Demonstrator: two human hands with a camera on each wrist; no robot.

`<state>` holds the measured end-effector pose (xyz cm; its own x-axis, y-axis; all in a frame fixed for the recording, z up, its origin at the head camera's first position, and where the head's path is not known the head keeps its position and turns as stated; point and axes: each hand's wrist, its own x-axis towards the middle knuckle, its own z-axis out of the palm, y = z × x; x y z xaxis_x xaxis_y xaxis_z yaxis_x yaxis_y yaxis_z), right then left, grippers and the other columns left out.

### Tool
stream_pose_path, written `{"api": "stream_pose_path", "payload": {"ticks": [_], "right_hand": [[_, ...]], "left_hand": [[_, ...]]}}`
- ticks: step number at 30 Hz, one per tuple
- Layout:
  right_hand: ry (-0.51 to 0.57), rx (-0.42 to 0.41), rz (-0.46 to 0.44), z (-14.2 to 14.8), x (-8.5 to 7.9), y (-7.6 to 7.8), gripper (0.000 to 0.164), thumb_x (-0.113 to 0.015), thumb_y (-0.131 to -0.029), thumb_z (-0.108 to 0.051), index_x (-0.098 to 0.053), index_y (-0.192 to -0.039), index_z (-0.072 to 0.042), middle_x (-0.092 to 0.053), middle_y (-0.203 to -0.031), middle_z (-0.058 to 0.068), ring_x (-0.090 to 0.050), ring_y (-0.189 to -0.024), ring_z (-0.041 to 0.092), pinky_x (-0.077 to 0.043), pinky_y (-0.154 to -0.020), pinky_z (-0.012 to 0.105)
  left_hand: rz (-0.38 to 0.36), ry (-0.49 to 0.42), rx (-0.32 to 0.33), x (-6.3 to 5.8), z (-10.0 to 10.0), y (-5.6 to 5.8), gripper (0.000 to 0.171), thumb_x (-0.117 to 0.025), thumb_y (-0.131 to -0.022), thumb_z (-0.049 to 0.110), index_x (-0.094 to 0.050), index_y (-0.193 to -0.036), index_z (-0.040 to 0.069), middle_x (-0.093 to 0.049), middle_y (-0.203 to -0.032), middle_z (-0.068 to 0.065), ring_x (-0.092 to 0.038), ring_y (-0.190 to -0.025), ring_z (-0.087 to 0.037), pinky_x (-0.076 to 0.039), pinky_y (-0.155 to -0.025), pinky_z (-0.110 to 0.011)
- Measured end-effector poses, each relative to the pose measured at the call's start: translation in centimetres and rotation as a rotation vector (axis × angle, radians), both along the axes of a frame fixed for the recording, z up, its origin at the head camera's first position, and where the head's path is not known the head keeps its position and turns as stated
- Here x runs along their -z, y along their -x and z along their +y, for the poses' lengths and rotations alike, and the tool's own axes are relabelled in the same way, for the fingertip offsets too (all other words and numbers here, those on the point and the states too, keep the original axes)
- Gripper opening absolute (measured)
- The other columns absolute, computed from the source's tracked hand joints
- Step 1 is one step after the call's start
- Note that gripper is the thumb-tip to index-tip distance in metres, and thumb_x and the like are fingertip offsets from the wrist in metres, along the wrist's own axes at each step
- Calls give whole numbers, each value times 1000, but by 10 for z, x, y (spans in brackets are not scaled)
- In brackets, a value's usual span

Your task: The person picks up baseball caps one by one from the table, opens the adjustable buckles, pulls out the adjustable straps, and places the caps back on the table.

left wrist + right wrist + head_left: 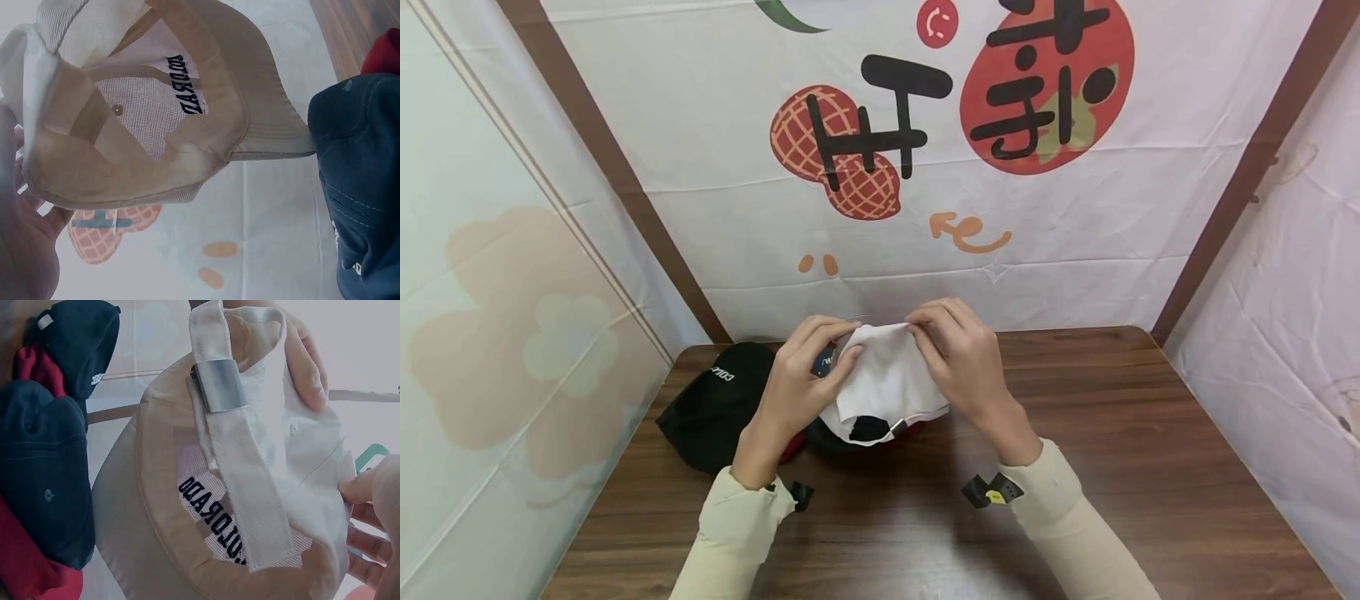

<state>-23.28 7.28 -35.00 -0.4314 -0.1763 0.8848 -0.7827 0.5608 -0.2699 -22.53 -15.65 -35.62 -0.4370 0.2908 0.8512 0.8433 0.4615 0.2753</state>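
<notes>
A white baseball cap (891,371) is held up above the table, its back strap with a metal buckle (220,385) toward the camera. My left hand (797,379) pinches its left upper side between thumb and fingers. At the upper right, my right hand (962,358) pinches the crown fabric. The wrist views show the tan inside of the cap (119,175), with dark lettering seen from behind. Close by the cap's brim stands a navy cap (359,162), partly hidden behind the white one in the head view.
A black cap (722,408) with white lettering lies at the table's back left. Red fabric (44,559) shows under the navy cap. The brown wooden table (1120,467) meets a printed white curtain (715,192) at the back, with more curtains on both sides.
</notes>
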Motion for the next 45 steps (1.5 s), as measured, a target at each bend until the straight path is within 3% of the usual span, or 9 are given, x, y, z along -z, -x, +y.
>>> {"api": "stream_pose_path", "payload": {"ticks": [9,13,19,28,38,45], "right_hand": [[25,5,-1,4,-2,-1,8,-68,-92,-16,-72,-96,-10,-70,-95,1,-63,-93,15,-52,-81,29],[29,8,-2,5,-2,-1,7,-68,-92,-14,-72,-95,-10,-69,-94,1,-63,-91,14,-52,-79,29],[46,15,-12,7,-2,-1,7,-68,-92,-15,-72,-95,-10,-69,-94,0,-63,-92,14,-51,-79,28],[69,29,8,13,-4,0,7,-69,-91,-14,-72,-95,-10,-70,-94,1,-64,-92,15,-51,-81,28],[85,49,-1,18,-1,1,5,-70,-90,-13,-73,-94,-10,-70,-94,1,-64,-93,14,-52,-80,27],[93,56,-23,22,0,1,7,-69,-90,-14,-73,-95,-10,-70,-94,1,-64,-93,14,-50,-82,25]], "left_hand": [[1,-17,46,-2,5,-1,37,-73,-83,5,-68,-119,9,-67,-112,-6,-60,-93,-23,-50,-78,-31],[-4,-23,53,-1,7,-2,36,-72,-84,4,-68,-119,9,-67,-113,-6,-59,-95,-19,-50,-78,-28],[-7,-27,63,0,10,-1,36,-72,-85,3,-68,-120,9,-67,-113,-7,-60,-95,-23,-47,-84,-18],[-19,-27,80,0,15,1,37,-71,-85,4,-67,-121,9,-66,-114,-7,-60,-98,-21,-52,-81,-33],[-56,-22,111,6,18,3,41,-70,-86,4,-63,-126,9,-64,-122,-7,-60,-107,-21,-53,-86,-34],[-45,-26,133,10,20,4,39,-69,-87,4,-64,-125,8,-61,-124,-11,-58,-105,-21,-50,-88,-26]]}}
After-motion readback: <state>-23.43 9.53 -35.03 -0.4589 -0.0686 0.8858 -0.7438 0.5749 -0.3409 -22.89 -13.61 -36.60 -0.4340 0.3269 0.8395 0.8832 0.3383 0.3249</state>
